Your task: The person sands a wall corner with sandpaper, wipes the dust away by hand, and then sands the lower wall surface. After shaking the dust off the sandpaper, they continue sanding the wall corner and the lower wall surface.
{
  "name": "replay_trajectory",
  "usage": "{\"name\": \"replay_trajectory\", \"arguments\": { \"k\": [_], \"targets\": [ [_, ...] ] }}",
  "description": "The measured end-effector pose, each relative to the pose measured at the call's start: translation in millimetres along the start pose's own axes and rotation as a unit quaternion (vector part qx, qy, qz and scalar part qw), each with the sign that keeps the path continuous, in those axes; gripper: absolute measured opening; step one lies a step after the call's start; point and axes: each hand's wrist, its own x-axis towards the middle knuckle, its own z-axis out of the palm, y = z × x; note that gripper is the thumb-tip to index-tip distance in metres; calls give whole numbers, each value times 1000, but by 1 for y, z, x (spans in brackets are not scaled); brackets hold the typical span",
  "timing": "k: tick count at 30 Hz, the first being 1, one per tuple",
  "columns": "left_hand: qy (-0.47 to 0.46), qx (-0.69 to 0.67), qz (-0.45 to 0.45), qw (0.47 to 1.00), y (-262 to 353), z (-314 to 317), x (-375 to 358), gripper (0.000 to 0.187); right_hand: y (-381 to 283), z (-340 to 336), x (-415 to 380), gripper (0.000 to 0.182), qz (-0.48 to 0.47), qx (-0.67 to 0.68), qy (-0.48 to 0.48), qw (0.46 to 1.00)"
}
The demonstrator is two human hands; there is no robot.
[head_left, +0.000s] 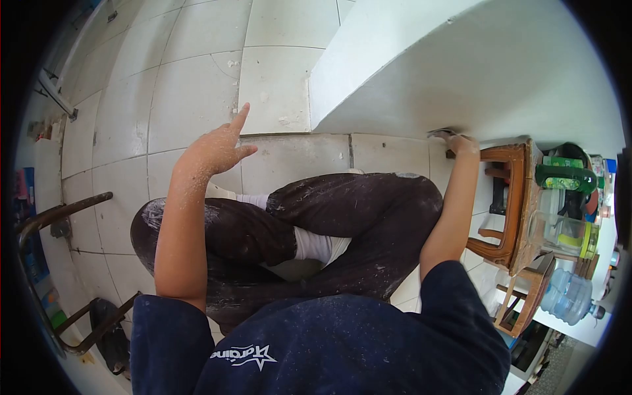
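Observation:
My left hand (220, 148) is held out over the tiled floor, dusted with white powder. Its index finger points forward, the thumb stands apart, and it holds nothing. At the foot of the white wall (421, 79), my right hand (463, 143) is closed around a small, flat grey piece (440, 133). Its exact kind is hard to make out, since the fingers cover most of it. A dark smudge or shadow lies on the wall beside that hand. My dark, dust-marked trousers (355, 204) show my legs folded in a squat.
To the right stands a carved wooden stool (510, 204), close to my right forearm. Beyond it are a green bottle (566, 178), a clear container (559, 234) and a blue water jug (567, 296). A brown metal frame (66, 214) rises at the left. White debris dots the floor tiles (197, 79).

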Motion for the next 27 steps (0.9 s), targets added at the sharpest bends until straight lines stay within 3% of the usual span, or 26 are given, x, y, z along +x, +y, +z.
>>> {"name": "replay_trajectory", "arguments": {
  "k": [2,5,7,10,13,19,23,25,27],
  "targets": [
    [-5,11,4,1000,3,-2,-2,80,18,-25,-1,50,1,-17,-9,1000],
    [-33,19,-16,999,-3,0,1,76,6,-44,-10,51,26,45,100,994],
    [-34,27,-25,999,-1,-1,0,75,-6,-32,-7,51,25,54,119,991],
    [-27,34,-32,999,2,-3,-1,74,-5,-2,-1,52,10,1,66,998],
    [-26,25,-18,999,1,-4,-3,73,26,-13,-2,53,1,-48,-1,999],
    [-38,36,-38,998,0,-3,-4,71,-5,-6,-4,54,3,12,45,999],
    [-30,33,-26,999,3,-8,-6,71,-11,36,0,55,-28,-58,-26,998],
    [-22,25,-22,999,5,-7,-7,70,3,26,4,55,-46,-90,-71,992],
    [-22,25,-24,999,2,-6,-8,69,10,14,6,56,-42,-39,-88,995]
  ]
}}
